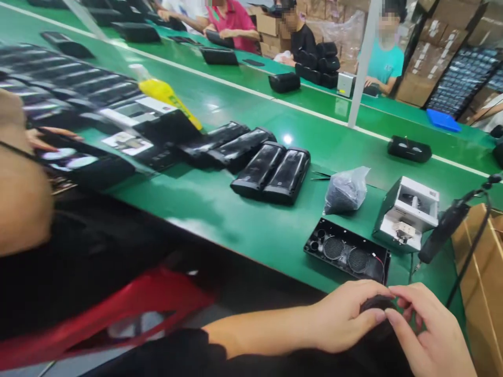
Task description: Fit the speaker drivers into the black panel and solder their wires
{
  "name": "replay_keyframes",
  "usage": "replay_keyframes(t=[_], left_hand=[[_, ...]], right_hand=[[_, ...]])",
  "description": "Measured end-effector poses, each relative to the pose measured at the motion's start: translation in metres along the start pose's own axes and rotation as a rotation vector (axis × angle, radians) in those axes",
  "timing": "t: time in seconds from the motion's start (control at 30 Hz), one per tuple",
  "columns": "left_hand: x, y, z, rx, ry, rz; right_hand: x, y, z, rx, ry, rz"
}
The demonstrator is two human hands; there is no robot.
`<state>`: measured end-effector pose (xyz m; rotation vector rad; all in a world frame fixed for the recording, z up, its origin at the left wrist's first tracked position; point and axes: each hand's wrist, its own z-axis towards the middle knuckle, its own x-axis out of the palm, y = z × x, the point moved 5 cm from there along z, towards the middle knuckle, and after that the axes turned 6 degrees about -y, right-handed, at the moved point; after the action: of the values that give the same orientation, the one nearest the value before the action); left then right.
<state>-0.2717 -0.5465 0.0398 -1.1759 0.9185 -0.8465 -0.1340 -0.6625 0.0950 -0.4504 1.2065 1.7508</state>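
Note:
Close together at the lower right, my left hand (346,317) and my right hand (432,330) meet at their fingertips. Between them is a black part with a curved edge (377,302); its exact kind is unclear and the fingers cover much of it. Both hands are closed on it. Just beyond them on the green bench (243,230) lies an open black speaker housing (346,252) with two round mesh grilles and a thin red wire at its right end. Behind this housing sits a clear plastic bag of dark pieces (346,191), with tweezers (321,176) beside it.
A screw feeder (408,209), a black electric screwdriver (444,233) and a cardboard box (477,262) stand at right. Several closed black speaker housings (271,173) and a yellow bottle (168,94) are further left. A co-worker's arm (23,178) is at far left; others sit across.

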Motion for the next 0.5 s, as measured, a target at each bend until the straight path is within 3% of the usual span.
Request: replay_keyframes(t=[0.17, 0.5], left_hand=[[-0.007, 0.003, -0.001, -0.016, -0.063, 0.069], [-0.013, 0.006, -0.004, -0.045, -0.162, -0.02]], right_hand=[[0.019, 0.009, 0.011, -0.014, 0.018, 0.014], [0.03, 0.015, 0.018, -0.033, -0.017, -0.096]])
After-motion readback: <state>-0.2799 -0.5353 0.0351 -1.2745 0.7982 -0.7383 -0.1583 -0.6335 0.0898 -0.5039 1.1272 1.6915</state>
